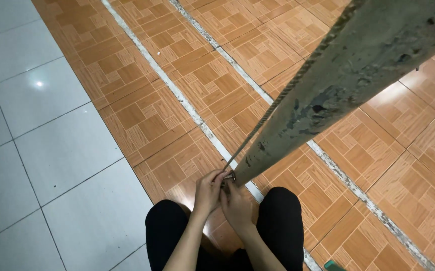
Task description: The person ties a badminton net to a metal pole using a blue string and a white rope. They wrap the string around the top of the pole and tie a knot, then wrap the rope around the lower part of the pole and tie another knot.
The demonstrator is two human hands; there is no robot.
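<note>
Both hands pinched shut on small metal fitting at grey post's foot.

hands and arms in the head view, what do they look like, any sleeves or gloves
Both the left hand and the right hand are bare: no gloves, and no rings or watch that I can make out. The forearms are uncovered too, with no sleeves in view. Black trousers cover the knees beside them.

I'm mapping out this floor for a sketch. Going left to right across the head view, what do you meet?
White glossy tiles → orange wood-pattern tiles → left hand → right hand → long grey post → small green thing at the bottom edge.
</note>
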